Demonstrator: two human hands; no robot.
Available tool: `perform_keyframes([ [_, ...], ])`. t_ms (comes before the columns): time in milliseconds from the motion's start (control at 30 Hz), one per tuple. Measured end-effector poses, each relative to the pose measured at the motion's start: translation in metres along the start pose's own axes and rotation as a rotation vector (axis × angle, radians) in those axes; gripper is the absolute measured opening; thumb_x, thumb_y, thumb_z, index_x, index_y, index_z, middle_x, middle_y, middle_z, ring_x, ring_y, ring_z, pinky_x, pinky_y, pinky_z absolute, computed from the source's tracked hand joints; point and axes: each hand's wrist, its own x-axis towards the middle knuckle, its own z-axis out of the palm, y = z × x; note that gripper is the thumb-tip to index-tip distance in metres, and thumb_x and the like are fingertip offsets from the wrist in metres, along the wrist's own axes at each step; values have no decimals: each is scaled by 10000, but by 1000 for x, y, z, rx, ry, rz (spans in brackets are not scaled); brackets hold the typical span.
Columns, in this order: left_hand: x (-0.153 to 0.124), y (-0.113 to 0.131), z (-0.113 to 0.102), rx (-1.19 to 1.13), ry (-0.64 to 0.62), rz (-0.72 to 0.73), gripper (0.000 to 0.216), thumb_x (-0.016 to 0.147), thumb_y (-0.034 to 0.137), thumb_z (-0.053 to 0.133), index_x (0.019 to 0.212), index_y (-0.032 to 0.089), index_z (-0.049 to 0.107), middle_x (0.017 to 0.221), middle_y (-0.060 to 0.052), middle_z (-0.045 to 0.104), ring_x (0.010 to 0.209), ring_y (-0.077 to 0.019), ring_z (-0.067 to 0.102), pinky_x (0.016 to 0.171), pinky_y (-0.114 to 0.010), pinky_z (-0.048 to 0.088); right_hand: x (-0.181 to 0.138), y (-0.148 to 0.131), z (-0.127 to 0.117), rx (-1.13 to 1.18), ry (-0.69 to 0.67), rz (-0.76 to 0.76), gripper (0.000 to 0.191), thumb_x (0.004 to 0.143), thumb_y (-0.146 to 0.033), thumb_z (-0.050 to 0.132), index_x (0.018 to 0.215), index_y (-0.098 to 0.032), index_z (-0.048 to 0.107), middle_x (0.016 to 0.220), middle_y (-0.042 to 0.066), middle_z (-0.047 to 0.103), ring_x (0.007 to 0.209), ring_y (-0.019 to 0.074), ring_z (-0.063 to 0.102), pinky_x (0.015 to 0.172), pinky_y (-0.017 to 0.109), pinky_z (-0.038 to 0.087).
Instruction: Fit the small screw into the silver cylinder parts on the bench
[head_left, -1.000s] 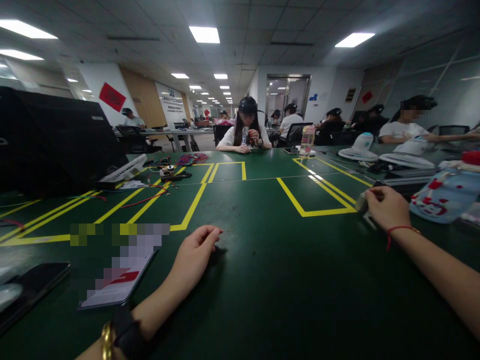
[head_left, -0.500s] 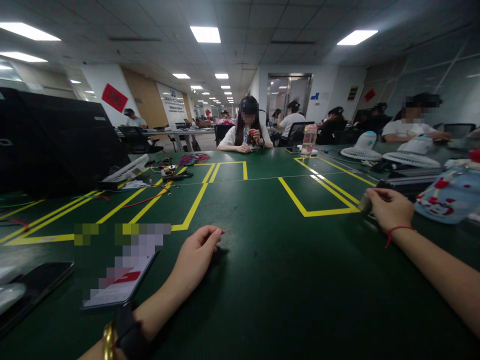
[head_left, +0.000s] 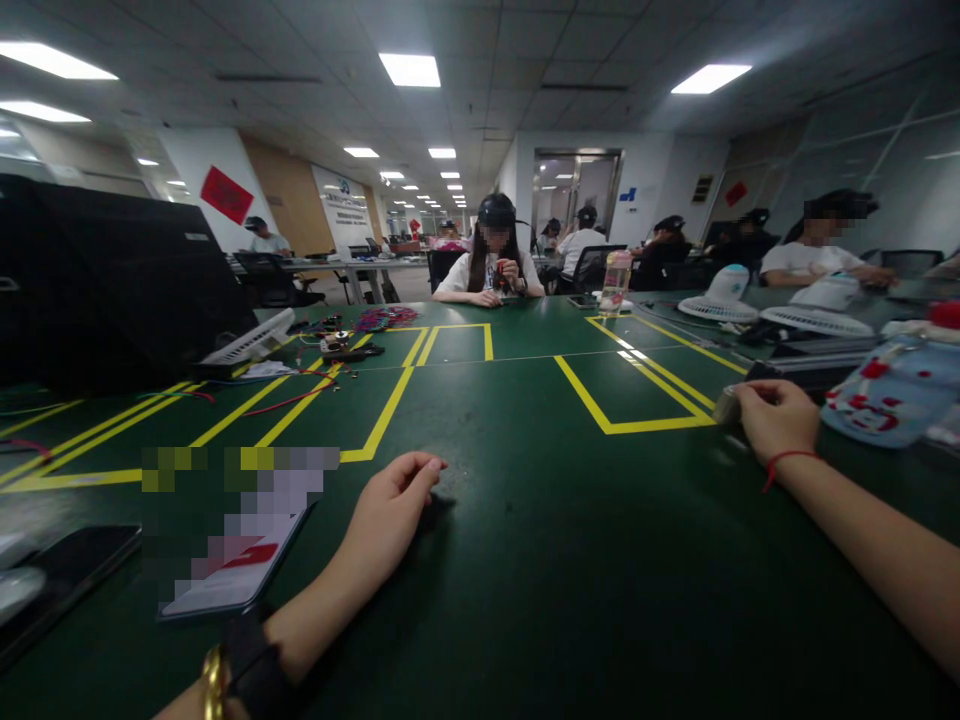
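Observation:
My right hand (head_left: 780,425) is closed at the right side of the green table (head_left: 540,560), a red string round its wrist. Its fingers are on a small greyish, shiny object (head_left: 726,406), partly hidden and too blurred to name. Just right of that hand stands a light blue container (head_left: 877,395) with red and white pictures. Near the middle of the table rests my left hand (head_left: 394,505), its thumb pressed to the curled fingers and nothing showing between them. A phone (head_left: 247,560) with a lit screen lies left of this hand.
Yellow tape (head_left: 652,427) marks outlines on the table. At left are a black monitor-like box (head_left: 112,290), wires and small parts (head_left: 337,345), and a dark flat device (head_left: 75,575). White fans (head_left: 720,300) and a bottle (head_left: 616,283) stand at far right. A person (head_left: 491,260) sits opposite.
My right hand has shifted slightly left and down, and the greyish object at its fingertips shows a little differently. The left hand stays in place. The whole view has drifted slightly.

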Motion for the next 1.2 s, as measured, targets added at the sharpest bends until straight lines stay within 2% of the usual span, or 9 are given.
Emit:
perform_keyframes([
  [100, 0, 0, 0, 8, -5, -1, 326, 802, 478, 501, 894, 206, 655, 754, 0, 612, 615, -157, 527, 560, -242, 389, -4, -3, -3, -28, -22, -22, 259, 688, -370, 572, 847, -168, 601, 885, 98, 601, 774, 182, 509, 723, 330, 372],
  [233, 0, 1, 0, 10, -2, 0, 328, 802, 479, 499, 894, 204, 651, 747, -4, 612, 623, -165, 534, 566, -244, 389, -11, -11, -7, -36, -70, -94, 402, 563, -337, 687, 890, -153, 542, 959, 125, 557, 808, 185, 506, 736, 330, 384],
  [367, 0, 4, 1, 42, 3, -6, 328, 797, 483, 500, 860, 200, 653, 696, -1, 602, 597, -169, 531, 545, -243, 375, -43, -40, -6, 47, -165, -200, 486, 590, -335, 703, 992, -152, 500, 998, 103, 558, 821, 163, 555, 740, 300, 441],
  [433, 0, 3, 1, 54, 3, -8, 328, 795, 486, 501, 851, 200, 651, 674, 7, 588, 581, -165, 522, 534, -241, 370, -79, -66, -8, 201, -320, -287, 505, 631, -336, 701, 1049, -176, 466, 1020, 70, 569, 848, 141, 584, 755, 271, 475],
  [600, 1, 0, 2, 135, 11, 12, 311, 799, 477, 498, 828, 206, 647, 638, 14, 582, 586, -175, 529, 534, -250, 361, -192, -128, -33, 652, -912, -506, 366, 724, -241, 655, 1014, -196, 434, 1104, 69, 541, 960, 129, 581, 843, 290, 500],
  [700, 2, -2, 5, 191, 24, 59, 281, 795, 452, 510, 784, 207, 647, 683, -4, 625, 653, -199, 566, 589, -271, 378, -231, -142, -49, 647, -1064, -610, 331, 713, -158, 643, 972, -213, 444, 1088, 39, 538, 978, 118, 555, 853, 278, 488],
  [800, 3, 0, 8, 214, 36, 97, 261, 786, 431, 520, 741, 208, 648, 722, -13, 652, 691, -213, 583, 626, -284, 392, -241, -141, -54, 598, -1112, -651, 336, 698, -125, 640, 961, -222, 458, 1062, 18, 547, 965, 113, 547, 864, 282, 470],
  [1000, -9, 19, 19, 100, -83, 224, 238, 839, 384, 485, 866, 214, 651, 841, -27, 654, 760, -200, 586, 683, -293, 427, -240, -135, -49, 585, -1166, -629, 366, 710, -122, 625, 1020, -226, 461, 1068, 29, 554, 962, 130, 556, 873, 309, 462],
  [1200, -35, 41, 32, -33, -274, 411, 177, 855, 313, 521, 863, 238, 681, 876, -34, 614, 835, -185, 568, 746, -289, 437, -247, -137, -45, 753, -1311, -348, 464, 704, -114, 648, 1032, -222, 338, 994, 16, 598, 923, 123, 603, 828, 304, 500],
])
